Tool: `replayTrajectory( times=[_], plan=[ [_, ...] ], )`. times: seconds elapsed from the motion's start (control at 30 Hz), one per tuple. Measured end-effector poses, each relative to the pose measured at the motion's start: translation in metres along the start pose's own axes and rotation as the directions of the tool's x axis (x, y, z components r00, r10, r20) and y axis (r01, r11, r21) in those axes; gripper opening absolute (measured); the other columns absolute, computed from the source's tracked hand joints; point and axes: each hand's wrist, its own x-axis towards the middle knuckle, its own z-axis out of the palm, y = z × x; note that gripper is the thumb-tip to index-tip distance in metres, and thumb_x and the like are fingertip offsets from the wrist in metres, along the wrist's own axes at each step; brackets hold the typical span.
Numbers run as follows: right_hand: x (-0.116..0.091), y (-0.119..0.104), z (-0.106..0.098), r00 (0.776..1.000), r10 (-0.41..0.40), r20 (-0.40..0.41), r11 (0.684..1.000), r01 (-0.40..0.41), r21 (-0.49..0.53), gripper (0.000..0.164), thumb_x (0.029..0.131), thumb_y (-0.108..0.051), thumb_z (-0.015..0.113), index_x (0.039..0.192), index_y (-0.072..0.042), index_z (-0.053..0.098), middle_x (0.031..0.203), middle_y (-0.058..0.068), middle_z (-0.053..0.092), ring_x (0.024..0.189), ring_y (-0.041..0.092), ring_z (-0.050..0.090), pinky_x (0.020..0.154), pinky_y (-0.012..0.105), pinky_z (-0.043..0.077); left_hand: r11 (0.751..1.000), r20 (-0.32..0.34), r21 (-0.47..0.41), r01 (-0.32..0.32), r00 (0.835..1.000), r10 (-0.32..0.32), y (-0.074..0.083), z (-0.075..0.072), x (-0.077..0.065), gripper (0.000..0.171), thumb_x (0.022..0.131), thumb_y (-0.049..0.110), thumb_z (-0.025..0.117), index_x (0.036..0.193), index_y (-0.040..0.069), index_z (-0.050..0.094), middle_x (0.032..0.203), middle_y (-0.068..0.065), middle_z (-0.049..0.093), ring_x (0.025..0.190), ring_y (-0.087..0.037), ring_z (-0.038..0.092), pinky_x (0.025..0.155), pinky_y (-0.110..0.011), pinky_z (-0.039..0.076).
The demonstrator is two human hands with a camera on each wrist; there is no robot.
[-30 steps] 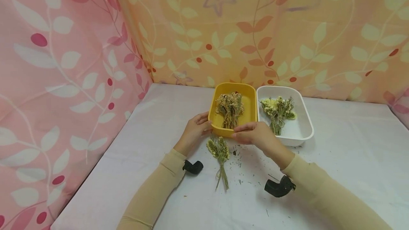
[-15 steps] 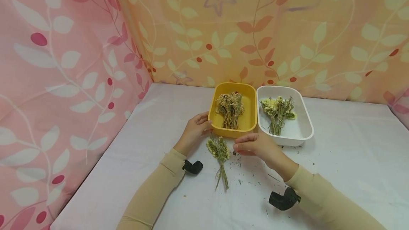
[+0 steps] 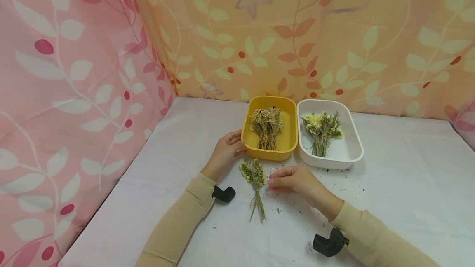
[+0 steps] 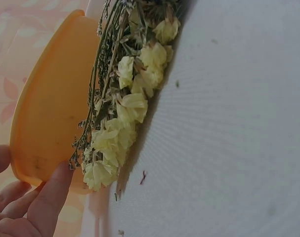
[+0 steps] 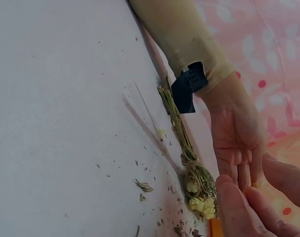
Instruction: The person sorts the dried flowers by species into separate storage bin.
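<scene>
My left hand holds the near left corner of a yellow plastic tub, thumb by the rim and fingers along the outer wall. In the tub lies a bundle of tan dried flowers. A small bunch of pale yellow dried flowers, tied round its stems, lies on the table in front of the tub, between the hands. Just right of its blossoms is my right hand, with loosely bent fingers and nothing held. The left wrist view has the blossoms close up, beside the tub wall.
Right of the yellow tub stands a white tub with yellow dried flower bunches in it. Dry plant crumbs litter the white tablecloth. Patterned cloth walls stand behind and to the left.
My right hand has let go of the yellow tub's front edge and come toward me, down beside the flower bunch on the table. My left hand has stayed on the tub.
</scene>
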Motion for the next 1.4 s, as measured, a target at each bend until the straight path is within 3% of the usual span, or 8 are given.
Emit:
replayTrajectory(
  times=[0.27, 0.57, 0.83, 1.4],
  plan=[
    [-0.001, 0.01, 0.009, 0.999, 0.04, 0.003, 0.998, -0.04, -0.05, 0.033, 0.085, -0.021, 0.078, 0.107, 0.003, 0.074, 0.093, 0.001, 0.078, 0.084, 0.007, 0.072, 0.079, 0.025, 0.06, 1.0, 0.006, 0.011, -0.009, 1.0, 0.009, 0.0, -0.001, 0.0, 0.051, 0.1, 0.009, 0.058, 0.15, 0.006, 0.044, 0.148, -0.018, 0.052, 0.128, -0.035, 0.058, 0.097, -0.038, 0.058],
    [-0.001, 0.016, 0.011, 0.991, 0.069, 0.112, 0.996, -0.074, 0.047, 0.031, 0.089, -0.016, 0.075, 0.108, 0.008, 0.072, 0.093, 0.009, 0.078, 0.086, 0.014, 0.074, 0.08, 0.031, 0.063, 1.0, 0.01, 0.008, -0.01, 1.0, 0.01, 0.0, -0.001, -0.001, 0.051, 0.101, 0.009, 0.058, 0.15, 0.006, 0.044, 0.148, -0.017, 0.051, 0.129, -0.034, 0.058, 0.099, -0.04, 0.057],
    [0.002, 0.019, 0.016, 0.985, 0.091, 0.146, 0.992, -0.103, 0.078, 0.032, 0.09, -0.015, 0.073, 0.11, 0.011, 0.071, 0.094, 0.016, 0.077, 0.084, 0.017, 0.076, 0.077, 0.03, 0.063, 1.0, 0.009, 0.013, -0.015, 1.0, 0.015, -0.001, 0.0, 0.0, 0.051, 0.101, 0.009, 0.057, 0.15, 0.007, 0.044, 0.148, -0.018, 0.051, 0.128, -0.035, 0.058, 0.1, -0.042, 0.056],
    [0.008, 0.025, 0.028, 0.978, 0.163, 0.13, 0.98, -0.176, 0.095, 0.027, 0.088, -0.011, 0.074, 0.106, 0.008, 0.073, 0.076, 0.002, 0.075, 0.065, 0.008, 0.071, 0.068, 0.025, 0.063, 1.0, 0.011, 0.016, -0.011, 1.0, 0.011, -0.001, -0.001, 0.0, 0.052, 0.101, 0.01, 0.058, 0.15, 0.007, 0.043, 0.148, -0.017, 0.051, 0.128, -0.035, 0.058, 0.1, -0.043, 0.056]
  ],
)
